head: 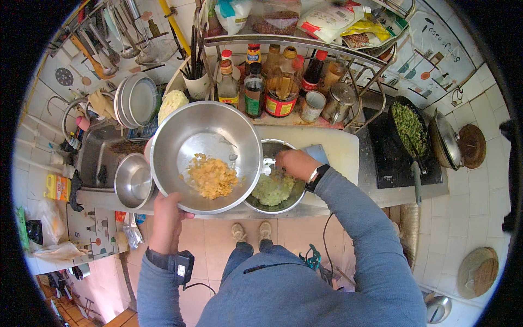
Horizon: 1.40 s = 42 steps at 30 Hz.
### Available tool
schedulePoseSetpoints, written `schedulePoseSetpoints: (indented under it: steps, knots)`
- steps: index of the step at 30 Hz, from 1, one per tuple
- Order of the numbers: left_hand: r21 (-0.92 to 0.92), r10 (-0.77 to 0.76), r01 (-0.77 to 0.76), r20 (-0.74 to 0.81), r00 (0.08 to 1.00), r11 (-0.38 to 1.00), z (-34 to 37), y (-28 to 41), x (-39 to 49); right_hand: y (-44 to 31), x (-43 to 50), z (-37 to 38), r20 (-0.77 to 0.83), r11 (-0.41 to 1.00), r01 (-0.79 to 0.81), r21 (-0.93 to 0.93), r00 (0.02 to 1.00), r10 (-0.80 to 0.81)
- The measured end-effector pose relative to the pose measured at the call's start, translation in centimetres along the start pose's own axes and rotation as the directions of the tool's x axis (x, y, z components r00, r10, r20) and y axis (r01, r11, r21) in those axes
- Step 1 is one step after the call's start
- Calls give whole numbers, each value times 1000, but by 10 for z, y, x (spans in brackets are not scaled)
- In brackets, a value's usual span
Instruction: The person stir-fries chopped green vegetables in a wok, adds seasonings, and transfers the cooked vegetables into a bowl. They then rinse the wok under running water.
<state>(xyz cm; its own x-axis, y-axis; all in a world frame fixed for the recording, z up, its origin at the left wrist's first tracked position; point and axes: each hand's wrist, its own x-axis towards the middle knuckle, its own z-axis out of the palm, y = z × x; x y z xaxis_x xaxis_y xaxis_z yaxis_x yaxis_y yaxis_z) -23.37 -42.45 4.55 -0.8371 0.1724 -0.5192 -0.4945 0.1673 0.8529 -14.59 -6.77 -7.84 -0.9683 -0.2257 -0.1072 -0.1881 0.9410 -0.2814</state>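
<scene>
My left hand [168, 212] grips the lower left rim of a large stainless steel bowl [167, 135], which is tilted towards me. Yellow-orange chopped food, perhaps egg, [214, 178] lies in its lower part. To its right, partly behind it, stands a smaller steel bowl [300, 192] with pale green shredded vegetable [273, 190]. My right hand [297, 164] reaches over that bowl's upper part, fingers bent down; whether they hold anything cannot be told. Just beyond the right hand a cleaver blade [316, 154] lies on the white cutting board [343, 141].
Left of the large bowl are an empty steel bowl [134, 180] and the sink [96, 163]. Sauce bottles [254, 90] line the back under a metal rack [294, 41]. At right, a pan of chopped greens [408, 128] sits on a black cooktop [386, 163], its handle [416, 184] jutting over the counter edge.
</scene>
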Motion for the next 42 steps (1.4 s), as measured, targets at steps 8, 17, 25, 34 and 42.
schedulePoseSetpoints:
  steps: [8,17,25,34,42]
  knots:
    - [30,18,-20,74,997,999,2,0,-9,-87,-9,-95,-452,890,-33,455,853,262]
    - [54,125,-132,113,986,990,24,-9,-11,-155,69,-51,31,879,-206,431,977,213]
    - [28,78,-84,167,983,996,19,-15,8,-190,67,-45,217,896,-297,331,948,234]
    - [-27,145,-142,203,968,989,24,-13,27,-157,66,-51,32,915,-73,397,997,66]
    - [-45,102,-94,206,973,995,27,-8,27,-141,38,-96,-403,937,-93,336,885,232]
